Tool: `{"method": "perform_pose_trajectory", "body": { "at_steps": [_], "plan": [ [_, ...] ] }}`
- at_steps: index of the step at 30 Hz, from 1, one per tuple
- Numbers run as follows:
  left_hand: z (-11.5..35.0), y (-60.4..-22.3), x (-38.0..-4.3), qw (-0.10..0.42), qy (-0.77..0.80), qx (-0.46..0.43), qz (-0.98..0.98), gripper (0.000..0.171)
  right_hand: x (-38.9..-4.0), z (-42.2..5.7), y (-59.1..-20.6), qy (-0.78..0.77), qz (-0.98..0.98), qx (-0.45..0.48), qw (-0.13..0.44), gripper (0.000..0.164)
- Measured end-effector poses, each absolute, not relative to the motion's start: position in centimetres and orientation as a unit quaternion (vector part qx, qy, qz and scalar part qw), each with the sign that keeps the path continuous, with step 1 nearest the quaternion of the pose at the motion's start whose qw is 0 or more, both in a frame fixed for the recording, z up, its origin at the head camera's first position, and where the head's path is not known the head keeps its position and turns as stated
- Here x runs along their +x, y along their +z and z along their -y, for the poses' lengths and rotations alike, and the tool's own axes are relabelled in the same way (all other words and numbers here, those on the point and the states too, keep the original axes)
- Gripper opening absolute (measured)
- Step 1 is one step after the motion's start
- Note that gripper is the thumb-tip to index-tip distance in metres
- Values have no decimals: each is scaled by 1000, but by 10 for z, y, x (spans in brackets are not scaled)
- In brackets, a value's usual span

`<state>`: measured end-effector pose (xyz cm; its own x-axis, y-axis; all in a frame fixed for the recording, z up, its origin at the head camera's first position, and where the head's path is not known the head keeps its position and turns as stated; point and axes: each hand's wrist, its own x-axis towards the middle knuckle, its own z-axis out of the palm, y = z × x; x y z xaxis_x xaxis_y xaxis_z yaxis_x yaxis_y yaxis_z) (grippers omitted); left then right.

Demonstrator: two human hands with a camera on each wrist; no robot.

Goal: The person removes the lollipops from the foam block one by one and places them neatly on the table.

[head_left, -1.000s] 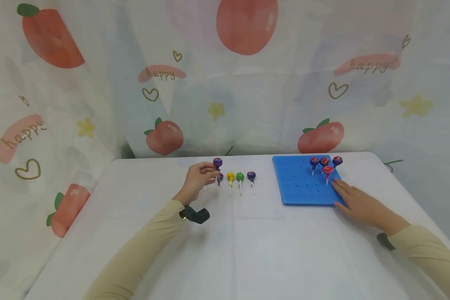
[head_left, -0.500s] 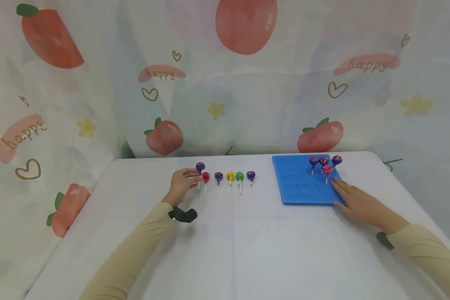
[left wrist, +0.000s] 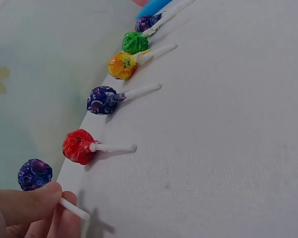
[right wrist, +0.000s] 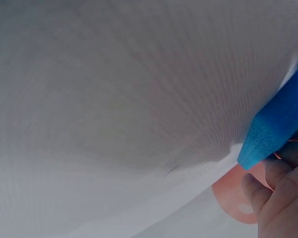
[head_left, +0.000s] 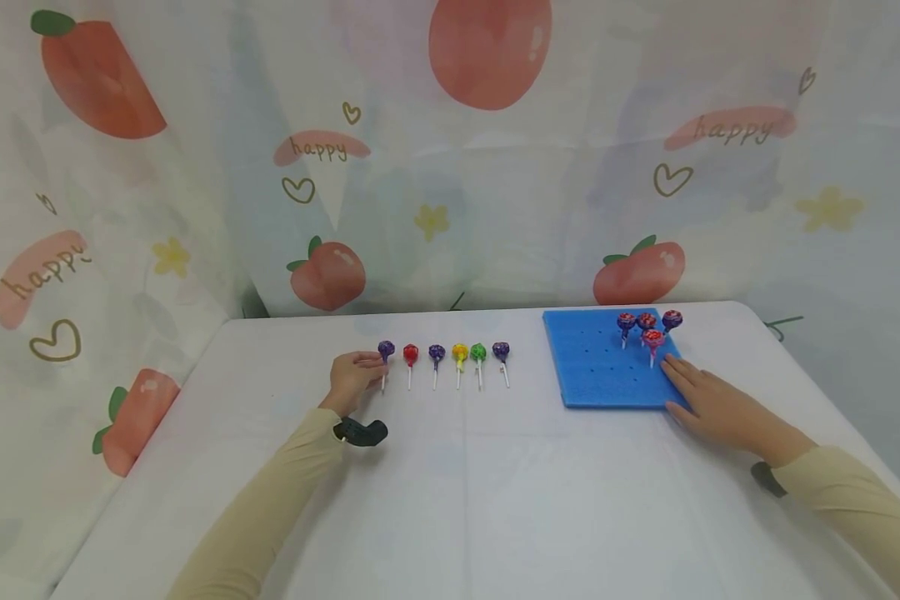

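Note:
My left hand [head_left: 352, 382] pinches a purple-wrapped lollipop [left wrist: 35, 174] by its white stick, thumb on one side and fingers on the other. The stick's lower end sticks out past the fingers, close over the white table, where its shadow shows. Beside it lies a red lollipop [left wrist: 79, 147], first in a spaced row. My right hand [head_left: 720, 414] rests with extended fingers against the right edge of a blue board [head_left: 577, 383] dotted with small holes. Several red and purple lollipops [head_left: 652, 338] stand upright in the board near those fingertips.
Rightward along the row lie a purple lollipop [head_left: 437, 353], a yellow one [head_left: 460, 353], a green one [head_left: 478, 353] and another purple one [head_left: 501, 350]. A printed curtain [head_left: 495, 208] hangs behind the white table [head_left: 495, 500].
My left hand has carried the purple lollipop leftward from over the row, past the red one, and lowered it to the row's left end. My right hand stays at the board.

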<state>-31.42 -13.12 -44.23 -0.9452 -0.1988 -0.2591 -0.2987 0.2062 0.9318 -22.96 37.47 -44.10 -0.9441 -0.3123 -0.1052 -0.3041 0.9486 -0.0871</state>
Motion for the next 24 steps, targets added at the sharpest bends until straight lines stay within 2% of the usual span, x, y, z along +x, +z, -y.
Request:
{"method": "perform_pose_trajectory", "body": {
  "at_steps": [14,24],
  "plan": [
    [136,-453,-322,12,581,-147,-801,27,-230,-373,-438,-34,-985,-155,60,78],
    [133,-450,-325,11,510,-136,-849,26,-229,-375,-440,-37,-985,-158,58,78]
  ]
}}
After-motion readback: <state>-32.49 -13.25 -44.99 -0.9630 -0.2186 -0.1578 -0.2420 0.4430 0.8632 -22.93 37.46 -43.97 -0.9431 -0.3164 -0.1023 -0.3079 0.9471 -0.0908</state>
